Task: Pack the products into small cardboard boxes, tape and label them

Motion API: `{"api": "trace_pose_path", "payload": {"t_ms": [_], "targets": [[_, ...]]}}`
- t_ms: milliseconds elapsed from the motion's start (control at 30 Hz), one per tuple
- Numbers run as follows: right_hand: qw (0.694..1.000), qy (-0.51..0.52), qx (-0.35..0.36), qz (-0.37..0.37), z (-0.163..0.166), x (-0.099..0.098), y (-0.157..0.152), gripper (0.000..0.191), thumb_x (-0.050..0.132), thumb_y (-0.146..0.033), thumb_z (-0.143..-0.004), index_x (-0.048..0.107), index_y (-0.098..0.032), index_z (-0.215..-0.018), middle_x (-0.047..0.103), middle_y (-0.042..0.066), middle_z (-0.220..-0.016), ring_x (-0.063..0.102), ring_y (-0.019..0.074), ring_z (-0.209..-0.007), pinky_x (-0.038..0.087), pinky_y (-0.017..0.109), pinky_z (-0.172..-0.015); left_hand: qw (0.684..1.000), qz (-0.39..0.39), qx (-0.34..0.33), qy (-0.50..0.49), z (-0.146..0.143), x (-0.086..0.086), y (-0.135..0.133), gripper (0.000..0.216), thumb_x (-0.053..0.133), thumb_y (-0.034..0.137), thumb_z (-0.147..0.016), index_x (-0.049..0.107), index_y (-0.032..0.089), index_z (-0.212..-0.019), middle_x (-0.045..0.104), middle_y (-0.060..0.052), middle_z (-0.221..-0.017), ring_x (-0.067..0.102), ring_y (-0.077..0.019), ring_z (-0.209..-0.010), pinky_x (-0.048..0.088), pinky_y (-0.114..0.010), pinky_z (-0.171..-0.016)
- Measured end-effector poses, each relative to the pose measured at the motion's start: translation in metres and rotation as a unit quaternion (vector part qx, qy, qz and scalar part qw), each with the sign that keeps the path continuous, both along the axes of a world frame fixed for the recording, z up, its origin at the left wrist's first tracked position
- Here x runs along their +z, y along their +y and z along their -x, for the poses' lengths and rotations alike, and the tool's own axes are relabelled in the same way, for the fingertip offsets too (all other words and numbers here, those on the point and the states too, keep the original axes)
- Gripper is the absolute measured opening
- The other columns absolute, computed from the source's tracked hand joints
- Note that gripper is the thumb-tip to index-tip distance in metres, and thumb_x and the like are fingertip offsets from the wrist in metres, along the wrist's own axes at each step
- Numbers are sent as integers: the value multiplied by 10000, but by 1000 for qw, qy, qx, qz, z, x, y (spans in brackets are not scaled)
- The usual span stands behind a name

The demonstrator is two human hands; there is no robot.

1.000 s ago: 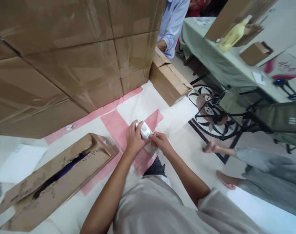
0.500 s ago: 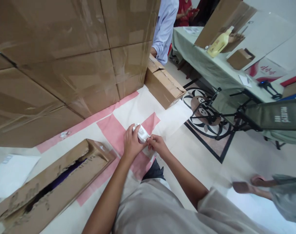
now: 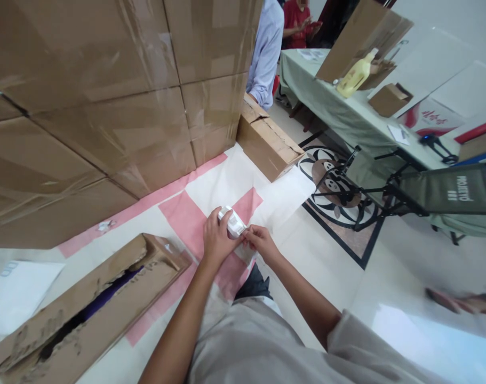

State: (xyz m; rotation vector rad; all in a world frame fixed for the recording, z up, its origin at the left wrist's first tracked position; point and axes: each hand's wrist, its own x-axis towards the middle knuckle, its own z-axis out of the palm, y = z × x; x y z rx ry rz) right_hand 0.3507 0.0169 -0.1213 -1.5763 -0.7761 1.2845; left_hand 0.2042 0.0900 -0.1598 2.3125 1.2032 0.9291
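Observation:
My left hand (image 3: pixel 217 234) is wrapped round a small white rounded object (image 3: pixel 235 225), roughly palm-sized, whose kind I cannot make out. Its thumb and fingers grip the sides. At the object's right end, my right hand (image 3: pixel 261 241) has its fingers pinched together; what lies between the fingertips is too small to tell. Both hands are held above a pink-and-white checked cloth (image 3: pixel 182 213). Closest on the left is a long cardboard box (image 3: pixel 118 314) with a torn slot along its top, showing something purple inside.
A wall of taped cartons (image 3: pixel 146 122) rises at the far left. Behind the cloth sits another cardboard box (image 3: pixel 269 144), near a person in a light blue shirt (image 3: pixel 263 53). To the right are a folding chair (image 3: pixel 446 189) and a table (image 3: pixel 326 106) bearing a yellow bottle (image 3: pixel 357 74).
My hands have barely moved and keep their hold on the white object. At the lower right, another person's legs and feet have moved to the right, now blurred and partly out of view.

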Motion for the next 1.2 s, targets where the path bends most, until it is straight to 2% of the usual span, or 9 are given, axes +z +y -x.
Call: {"api": "trace_pose_path", "payload": {"t_ms": [500,633,733,833,900,1000,1100,1200], "targets": [[1000,11,1,-25,1,-12,-3,436,690,-619,-786,542,-232,-648,615,-8,-533,402,103,-424,303,255,-461,1000,-5,-2,16,1,-5,1,828,856,440,-714,478,229,-1420,470,-215,-1501,498,-408,-1378,450,-534,-1091],[1000,3,2,-27,-1,-18,-3,412,694,-590,-794,547,-234,-648,614,-10,-531,384,100,-381,285,256,-417,1000,-11,2,26,-3,-5,0,845,857,429,-712,468,213,-1430,461,-234,-1497,493,-427,-1376,455,-552,-1084],[999,-4,9,-48,-2,-14,-5,440,691,-631,-806,567,-232,-670,594,-15,-503,384,104,-375,293,257,-414,1000,-4,-1,14,-3,-1,-2,862,842,455,-731,451,182,-1449,422,-265,-1523,461,-446,-1410,435,-584,-1107],[996,-14,15,-88,1,2,-13,491,684,-692,-815,570,-229,-695,620,-1,-581,458,115,-436,365,267,-459,1000,18,-13,-14,8,13,-11,862,782,440,-789,389,168,-1507,354,-277,-1586,365,-451,-1492,364,-640,-1165],[993,-17,28,-117,4,16,-21,506,679,-704,-829,576,-222,-718,692,41,-791,504,109,-487,423,285,-499,996,54,-36,-55,23,30,-21,721,690,391,-869,404,201,-1502,450,-223,-1545,428,-385,-1469,383,-597,-1177],[983,-20,87,-158,13,38,-31,460,710,-639,-854,608,-209,-726,700,86,-1022,536,105,-553,451,296,-537,979,131,-72,-136,52,65,-40,437,582,364,-962,535,250,-1381,661,-116,-1301,644,-258,-1224,526,-433,-1057],[949,-66,190,-243,28,53,-33,317,693,-485,-933,653,-211,-779,682,85,-1007,552,124,-656,427,276,-573,967,165,-94,-168,78,97,-58,267,616,388,-967,659,266,-1201,720,-62,-1100,702,-216,-1007,585,-356,-887],[910,-98,251,-314,48,59,-29,222,637,-389,-993,660,-213,-859,643,76,-967,563,137,-726,411,259,-574,973,142,-81,-162,95,116,-73,90,641,326,-968,700,258,-973,726,-29,-926,700,-192,-882,576,-325,-792]]}}
